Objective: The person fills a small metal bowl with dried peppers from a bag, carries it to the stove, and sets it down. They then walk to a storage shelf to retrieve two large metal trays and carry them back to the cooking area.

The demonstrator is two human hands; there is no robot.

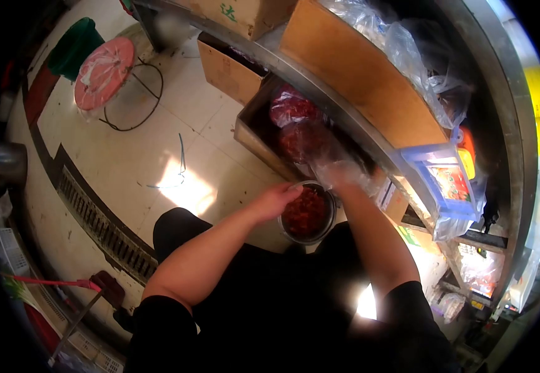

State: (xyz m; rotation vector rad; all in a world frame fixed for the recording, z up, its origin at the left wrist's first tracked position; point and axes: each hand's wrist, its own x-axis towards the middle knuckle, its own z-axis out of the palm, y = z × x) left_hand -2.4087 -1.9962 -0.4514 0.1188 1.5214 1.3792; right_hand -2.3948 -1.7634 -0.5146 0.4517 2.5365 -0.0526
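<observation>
A round metal bowl (331, 217) filled with chunky red food (307, 211) is between my knees. My left hand (276, 201) is closed at the bowl's upper left rim, thumb toward the food. Just past the bowl, my right hand (344, 176) is at the loose, clear plastic bag (329, 155), its fingers blurred and partly covered by the plastic. The bag's lower part holds dark red contents and lies in an open box (263, 149). Behind it in the same box is another plastic-wrapped red bundle (293, 107).
A metal-edged shelf (357, 115) with cardboard and plastic bags runs along the right. A blue-rimmed plastic container (438, 180) sits there. On the tiled floor are a pink round-topped stool (104, 73), a green bucket (76, 46) and a drain grate (99, 221).
</observation>
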